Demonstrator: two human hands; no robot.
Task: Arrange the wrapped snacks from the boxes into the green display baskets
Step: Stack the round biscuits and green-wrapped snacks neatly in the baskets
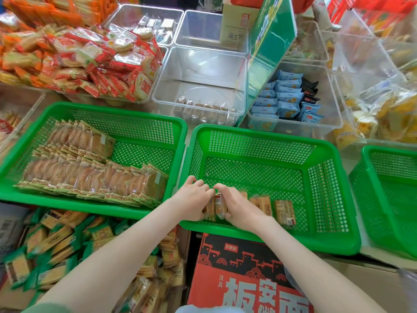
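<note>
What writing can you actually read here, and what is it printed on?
"今麦郎": white label on the red-and-black carton.
"清真": same carton, left side.
Large white characters beneath: cut off by the frame.
Wrapped snacks, cardboard box, green sign: print too blurred to read.

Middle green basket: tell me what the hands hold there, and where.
One bunch of wrapped snacks, pressed between both hands: the left hand grips its left side, the right hand its right side.
</note>
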